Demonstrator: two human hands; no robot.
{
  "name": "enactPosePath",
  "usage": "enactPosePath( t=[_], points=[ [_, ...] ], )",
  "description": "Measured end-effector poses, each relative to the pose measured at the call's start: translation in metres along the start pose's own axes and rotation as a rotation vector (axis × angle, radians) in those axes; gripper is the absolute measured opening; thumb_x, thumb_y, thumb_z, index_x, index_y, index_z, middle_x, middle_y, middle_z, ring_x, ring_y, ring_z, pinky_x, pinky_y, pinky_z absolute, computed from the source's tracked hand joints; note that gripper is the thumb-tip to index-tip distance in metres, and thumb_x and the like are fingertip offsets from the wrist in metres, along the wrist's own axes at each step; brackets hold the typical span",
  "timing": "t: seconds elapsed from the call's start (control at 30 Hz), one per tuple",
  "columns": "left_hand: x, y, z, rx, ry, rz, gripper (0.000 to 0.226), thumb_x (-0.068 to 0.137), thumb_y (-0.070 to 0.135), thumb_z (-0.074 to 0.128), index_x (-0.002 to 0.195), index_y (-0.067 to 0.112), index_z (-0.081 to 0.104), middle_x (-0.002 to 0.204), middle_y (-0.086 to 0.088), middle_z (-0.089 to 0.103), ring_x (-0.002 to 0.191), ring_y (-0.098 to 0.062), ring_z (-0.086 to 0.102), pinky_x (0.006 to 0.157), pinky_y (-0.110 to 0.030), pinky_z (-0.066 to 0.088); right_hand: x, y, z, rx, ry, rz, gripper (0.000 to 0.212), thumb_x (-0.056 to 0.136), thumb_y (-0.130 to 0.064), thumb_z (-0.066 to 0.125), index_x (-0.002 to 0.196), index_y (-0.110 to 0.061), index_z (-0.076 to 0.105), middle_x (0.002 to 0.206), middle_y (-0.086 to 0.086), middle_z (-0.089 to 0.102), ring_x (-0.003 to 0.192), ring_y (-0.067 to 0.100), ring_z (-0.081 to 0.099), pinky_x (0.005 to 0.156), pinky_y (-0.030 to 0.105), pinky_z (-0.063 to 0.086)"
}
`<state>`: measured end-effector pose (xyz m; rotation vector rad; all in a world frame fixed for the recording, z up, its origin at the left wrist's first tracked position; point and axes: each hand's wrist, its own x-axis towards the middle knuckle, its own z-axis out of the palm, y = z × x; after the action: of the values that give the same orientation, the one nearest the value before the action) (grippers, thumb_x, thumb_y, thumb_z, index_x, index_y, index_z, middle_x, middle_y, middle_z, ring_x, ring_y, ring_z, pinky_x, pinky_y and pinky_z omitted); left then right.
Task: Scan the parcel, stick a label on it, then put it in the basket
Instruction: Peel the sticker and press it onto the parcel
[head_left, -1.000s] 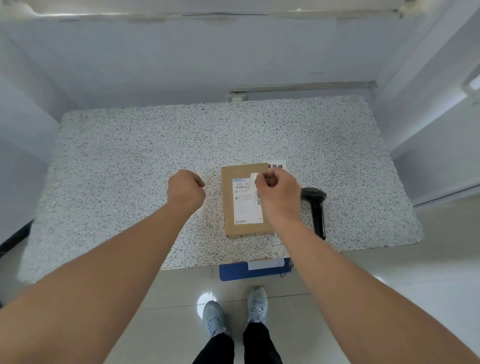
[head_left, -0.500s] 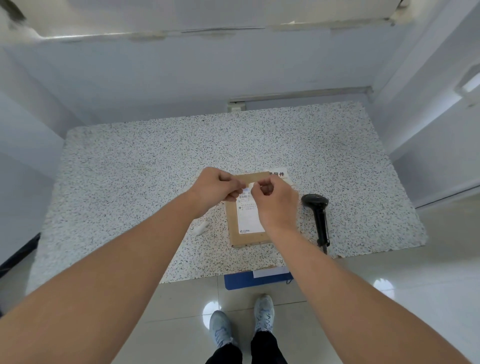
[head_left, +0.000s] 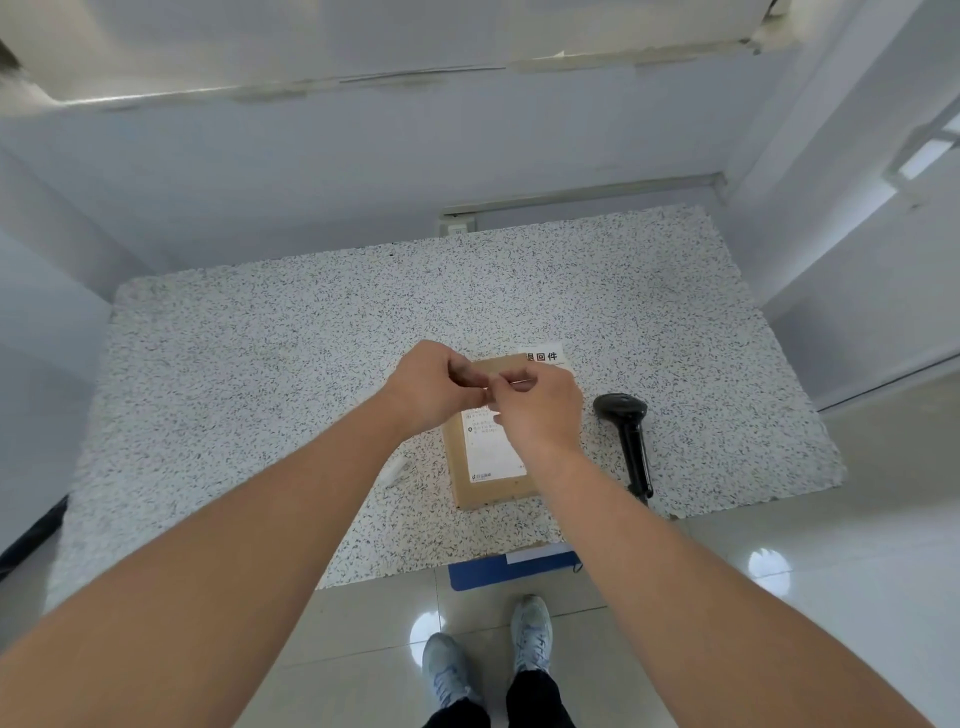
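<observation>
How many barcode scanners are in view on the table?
1. The scanner lies on the table, to the right of the parcel, near the front edge. The hands could hide small things, but hardly another scanner.

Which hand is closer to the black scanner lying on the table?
The right hand. It is just beside the scanner, over the parcel. The left hand is on the far side of the right hand.

A flat brown cardboard parcel (head_left: 485, 478) lies on the speckled counter (head_left: 260, 364) near its front edge — a white printed shipping slip (head_left: 491, 447) on its top face. A small white label (head_left: 522, 383) is pinched above it. A black scanner (head_left: 628, 441) lies just beside — handle toward the counter's edge.
</observation>
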<state>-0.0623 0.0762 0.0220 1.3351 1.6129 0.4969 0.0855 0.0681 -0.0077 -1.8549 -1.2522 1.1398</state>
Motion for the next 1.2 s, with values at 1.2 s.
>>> enactPosePath(
  t=[1.2],
  points=[
    [0.037, -0.044, 0.026, -0.625, 0.186, -0.279, 0.014, 0.083, -0.008, 0.077, 0.096, -0.004, 0.075, 0.093, -0.020, 0.078, 0.077, -0.026, 0.075, 0.071, -0.031, 0.063, 0.053, 0.041, -0.003, -0.076, -0.071, 0.067, 0.016, 0.101, -0.031, 0.066, 0.090, -0.019, 0.069, 0.086, -0.007, 0.073, 0.077, 0.010, 0.069, 0.057, 0.020, 0.044]
  ],
)
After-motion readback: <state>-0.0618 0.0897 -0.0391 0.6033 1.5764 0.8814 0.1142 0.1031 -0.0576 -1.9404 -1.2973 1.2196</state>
